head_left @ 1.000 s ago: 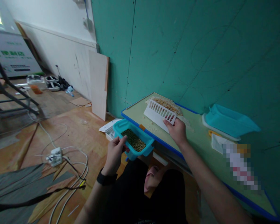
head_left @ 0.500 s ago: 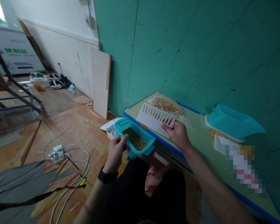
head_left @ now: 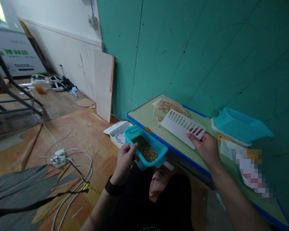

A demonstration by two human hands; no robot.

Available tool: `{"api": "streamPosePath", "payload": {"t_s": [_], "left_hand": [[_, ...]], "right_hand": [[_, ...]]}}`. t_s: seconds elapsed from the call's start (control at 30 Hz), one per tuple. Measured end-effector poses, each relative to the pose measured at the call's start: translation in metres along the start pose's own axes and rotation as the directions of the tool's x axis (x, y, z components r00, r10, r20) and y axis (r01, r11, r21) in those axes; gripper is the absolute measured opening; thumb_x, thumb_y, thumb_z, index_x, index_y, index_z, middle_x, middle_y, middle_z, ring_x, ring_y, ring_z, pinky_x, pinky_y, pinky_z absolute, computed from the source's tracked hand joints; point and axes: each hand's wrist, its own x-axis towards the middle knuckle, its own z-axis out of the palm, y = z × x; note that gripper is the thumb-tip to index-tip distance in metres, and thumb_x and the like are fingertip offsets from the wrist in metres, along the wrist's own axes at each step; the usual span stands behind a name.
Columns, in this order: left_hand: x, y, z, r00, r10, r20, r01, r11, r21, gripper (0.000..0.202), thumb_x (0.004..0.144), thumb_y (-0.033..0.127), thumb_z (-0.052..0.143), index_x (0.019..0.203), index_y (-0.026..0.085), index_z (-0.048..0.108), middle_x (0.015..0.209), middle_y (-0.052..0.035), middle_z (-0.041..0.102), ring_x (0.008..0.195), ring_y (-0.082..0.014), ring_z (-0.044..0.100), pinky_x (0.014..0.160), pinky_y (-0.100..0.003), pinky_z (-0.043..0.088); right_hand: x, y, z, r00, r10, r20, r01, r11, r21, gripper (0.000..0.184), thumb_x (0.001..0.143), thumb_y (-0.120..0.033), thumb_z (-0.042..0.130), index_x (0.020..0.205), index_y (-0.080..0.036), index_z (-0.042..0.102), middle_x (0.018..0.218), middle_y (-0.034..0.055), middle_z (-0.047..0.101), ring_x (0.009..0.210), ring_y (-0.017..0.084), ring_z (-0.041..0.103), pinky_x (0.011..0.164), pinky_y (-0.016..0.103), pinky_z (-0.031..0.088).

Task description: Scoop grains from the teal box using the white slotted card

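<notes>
A smooth turquoise plastic tub (head_left: 158,145) with rounded corners holds small green beans (head_left: 139,141) and round tan beans (head_left: 150,154). Since half a second ago, the stiff white slotted plate (head_left: 177,128) has slid right across the surface (head_left: 231,175), away from the grainy bean pile (head_left: 170,106). The left grip (head_left: 126,156) pinches the tub's left end; the right grip (head_left: 207,148) clasps the plate, which extends leftward.

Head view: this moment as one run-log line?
left hand: holds blue bin by edge | right hand: holds white slotted plate at table | bin: green and tan beans | table: loose tan beans, pale grains
</notes>
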Motion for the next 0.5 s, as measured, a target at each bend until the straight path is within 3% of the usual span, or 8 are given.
{"api": "streamPosePath", "payload": {"t_s": [0.17,0.27,0.5], "left_hand": [[0.001,-0.007,0.006,0.999,-0.02,0.028,0.021,0.999,-0.029,0.046,0.069,0.054,0.082,0.057,0.021,0.052,0.042,0.0023,0.057,0.036,-0.012,0.053,0.041,-0.022,0.041],[0.002,-0.006,0.006,1.0,-0.022,0.015,0.022,1.0,-0.022,0.046,0.067,0.053,0.083,0.057,0.021,0.052,0.04,0.0026,0.055,0.035,-0.0119,0.052,0.04,-0.022,0.04],[0.003,-0.004,0.002,1.0,0.003,-0.004,-0.003,1.0,0.02,0.042,0.073,0.052,0.079,0.059,0.02,0.055,0.043,0.0013,0.059,0.038,-0.0119,0.054,0.042,-0.022,0.039]], "right_hand": [[0.0,-0.001,0.0,0.999,-0.006,0.033,0.007,1.0,-0.03,0.038,0.077,-0.054,0.071,0.086,-0.017,0.076,0.08,0.0093,0.079,0.075,0.028,0.075,0.068,0.036,0.057],[-0.003,-0.004,0.001,0.998,-0.008,0.064,0.009,1.0,-0.003,0.037,0.078,-0.053,0.071,0.089,-0.018,0.076,0.086,0.0096,0.08,0.081,0.028,0.076,0.074,0.037,0.058],[-0.007,-0.012,0.002,0.995,0.01,0.102,-0.014,0.999,0.039,0.037,0.078,-0.051,0.073,0.09,-0.017,0.077,0.089,0.0106,0.08,0.083,0.029,0.076,0.076,0.038,0.059]]}}
